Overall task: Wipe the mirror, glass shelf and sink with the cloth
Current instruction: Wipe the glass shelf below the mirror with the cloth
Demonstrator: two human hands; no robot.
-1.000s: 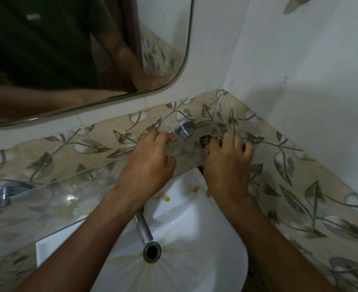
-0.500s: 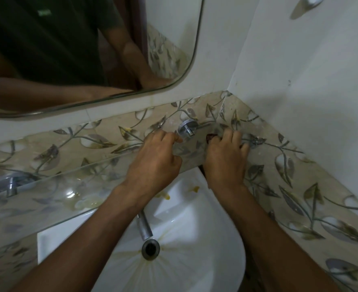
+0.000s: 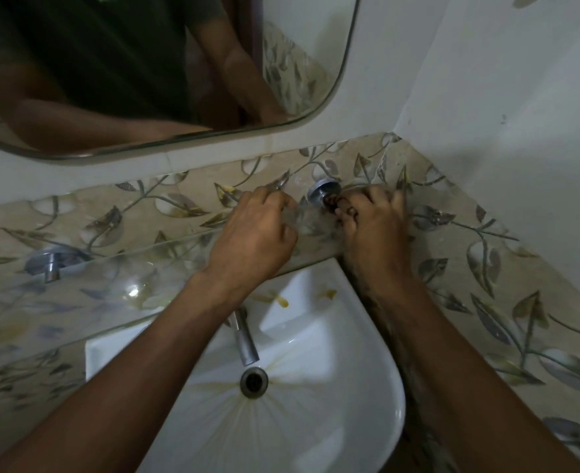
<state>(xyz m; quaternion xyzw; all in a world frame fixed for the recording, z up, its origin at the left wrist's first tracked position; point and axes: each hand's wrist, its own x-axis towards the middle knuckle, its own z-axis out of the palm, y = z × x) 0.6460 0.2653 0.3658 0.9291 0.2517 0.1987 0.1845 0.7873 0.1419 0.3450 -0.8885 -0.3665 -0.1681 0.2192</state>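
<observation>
Head view: left hand (image 3: 251, 237) grip curls on glass shelf (image 3: 111, 285); right hand (image 3: 373, 227) pinches dark cloth (image 3: 332, 201).

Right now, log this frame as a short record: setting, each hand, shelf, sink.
setting: bathroom corner, mirror above leaf-patterned tiles
left hand: gripping right end of glass shelf
right hand: at shelf's right chrome bracket, pinching something small and dark
cloth: not identifiable
sink: yellow smears near tap, stain streaks around drain

Glass shelf (image 3: 77, 291) under 2 hands
</observation>
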